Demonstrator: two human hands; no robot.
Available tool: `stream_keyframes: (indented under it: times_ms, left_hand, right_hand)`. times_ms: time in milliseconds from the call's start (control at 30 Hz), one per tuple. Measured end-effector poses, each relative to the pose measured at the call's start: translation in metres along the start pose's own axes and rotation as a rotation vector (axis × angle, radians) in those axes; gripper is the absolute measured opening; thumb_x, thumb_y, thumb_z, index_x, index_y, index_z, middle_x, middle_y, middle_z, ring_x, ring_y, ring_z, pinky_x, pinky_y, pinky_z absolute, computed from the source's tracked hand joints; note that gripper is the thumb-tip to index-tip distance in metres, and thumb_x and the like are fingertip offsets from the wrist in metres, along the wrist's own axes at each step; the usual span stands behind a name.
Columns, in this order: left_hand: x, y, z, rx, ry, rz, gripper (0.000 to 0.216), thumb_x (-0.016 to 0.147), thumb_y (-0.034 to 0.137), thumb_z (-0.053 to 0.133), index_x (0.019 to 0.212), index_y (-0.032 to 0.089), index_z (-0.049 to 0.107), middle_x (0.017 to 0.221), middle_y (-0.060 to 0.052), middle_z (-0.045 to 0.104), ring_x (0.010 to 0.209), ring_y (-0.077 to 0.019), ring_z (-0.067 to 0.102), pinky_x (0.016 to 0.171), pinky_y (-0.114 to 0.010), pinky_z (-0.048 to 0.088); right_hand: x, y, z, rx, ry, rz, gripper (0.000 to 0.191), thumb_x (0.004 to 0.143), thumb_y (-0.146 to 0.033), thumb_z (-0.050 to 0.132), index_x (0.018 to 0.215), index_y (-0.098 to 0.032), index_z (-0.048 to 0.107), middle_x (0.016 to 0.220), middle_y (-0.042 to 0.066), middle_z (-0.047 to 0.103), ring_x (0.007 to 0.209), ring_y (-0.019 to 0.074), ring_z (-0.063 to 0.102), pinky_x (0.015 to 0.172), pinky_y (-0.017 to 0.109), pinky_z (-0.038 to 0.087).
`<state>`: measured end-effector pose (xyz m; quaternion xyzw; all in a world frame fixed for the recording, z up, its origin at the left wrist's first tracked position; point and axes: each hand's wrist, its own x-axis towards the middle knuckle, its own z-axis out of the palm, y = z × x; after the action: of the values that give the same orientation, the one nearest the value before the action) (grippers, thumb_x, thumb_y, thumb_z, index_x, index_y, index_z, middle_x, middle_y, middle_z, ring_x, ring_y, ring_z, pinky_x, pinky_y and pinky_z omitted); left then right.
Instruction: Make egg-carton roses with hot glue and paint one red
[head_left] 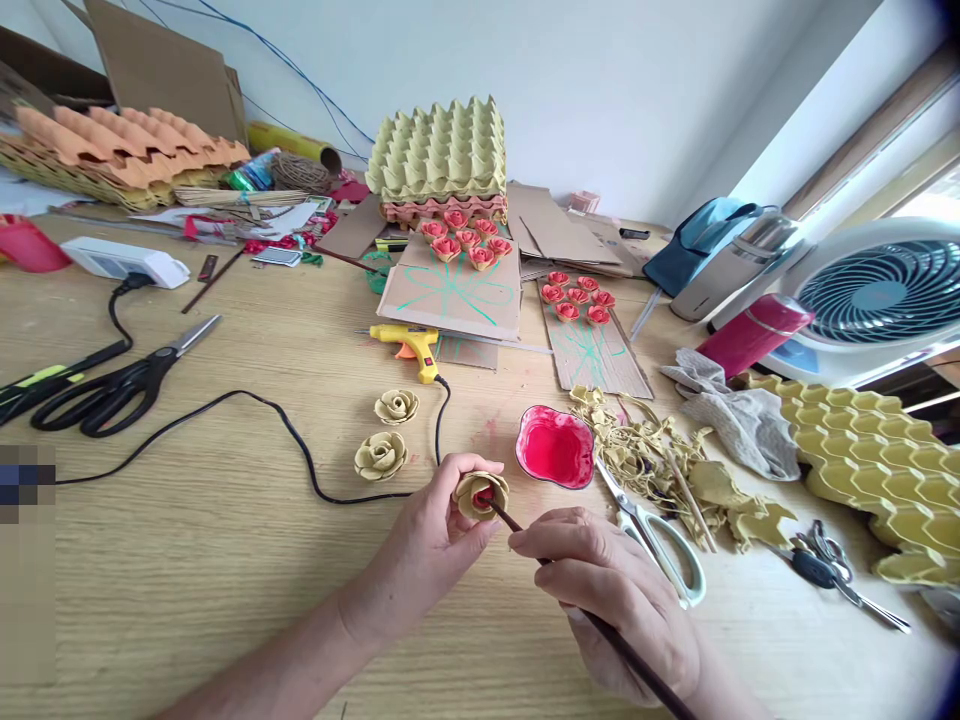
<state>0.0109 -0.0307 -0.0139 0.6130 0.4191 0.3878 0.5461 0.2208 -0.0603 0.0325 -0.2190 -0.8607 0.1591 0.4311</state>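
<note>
My left hand (442, 520) is closed round a yellow egg-carton rose (474, 508), tilted so that its red-painted centre faces up. A dark-handled paintbrush (615, 640) is pinched in my right hand (615, 600), its tip touching the rose's centre. Just behind the hands stands a small dish of red paint (553, 450). Two unpainted yellow roses, a smaller one (397, 406) and a larger one (381, 456), lie to the left. Farther back, several red roses (466, 240) rest on cardboard with green drawn stems.
A yellow glue gun (409, 345) with a black cord lies behind the unpainted roses. White-handled scissors (660, 550) and carton scraps (645, 440) are at right, black scissors (124, 385) at left. Egg trays (442, 150), a fan (885, 295) and keys (817, 570) stand or lie around.
</note>
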Motion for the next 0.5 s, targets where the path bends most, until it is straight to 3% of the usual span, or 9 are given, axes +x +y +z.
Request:
stream_keyframes:
  times_ms: [167,267,400,500]
  left_hand:
    - [0.0,0.0,0.0,-0.027,-0.017,0.007,0.034,0.095,0.023,0.065,0.128,0.024,0.057,0.114,-0.007,0.069,0.095,-0.0197,0.068,0.08,-0.03,0.058]
    - [0.0,-0.008,-0.001,-0.061,0.007,0.034,0.036,0.094,0.019,0.067,0.128,0.026,0.057,0.124,-0.006,0.066,0.101,-0.018,0.066,0.084,-0.027,0.056]
    - [0.004,-0.017,-0.001,-0.126,0.043,0.005,0.039,0.09,0.017,0.072,0.124,0.027,0.055,0.12,-0.004,0.064,0.088,-0.0138,0.063,0.071,-0.022,0.054]
    - [0.006,-0.017,0.001,-0.221,0.031,-0.065,0.045,0.087,0.016,0.071,0.125,0.028,0.051,0.125,-0.006,0.061,0.087,-0.015,0.066,0.058,-0.019,0.052]
  right_hand:
    - [-0.007,-0.001,-0.002,0.132,0.013,0.07,0.024,0.11,-0.015,0.038,0.125,-0.015,0.057,0.116,0.016,0.072,0.108,0.0239,0.071,0.091,0.04,0.06]
    - [-0.008,0.0,-0.006,0.197,0.183,0.144,0.021,0.11,-0.018,0.041,0.123,-0.018,0.059,0.112,0.012,0.072,0.103,0.0222,0.073,0.086,0.038,0.062]
    - [-0.007,0.01,-0.013,0.054,0.456,0.232,0.023,0.107,-0.01,0.045,0.117,-0.019,0.064,0.106,0.009,0.073,0.09,0.0196,0.074,0.075,0.034,0.062]
    - [-0.009,0.021,-0.016,-0.11,0.445,0.331,0.025,0.103,-0.006,0.05,0.116,-0.021,0.065,0.107,0.008,0.073,0.089,0.0204,0.074,0.078,0.035,0.062]
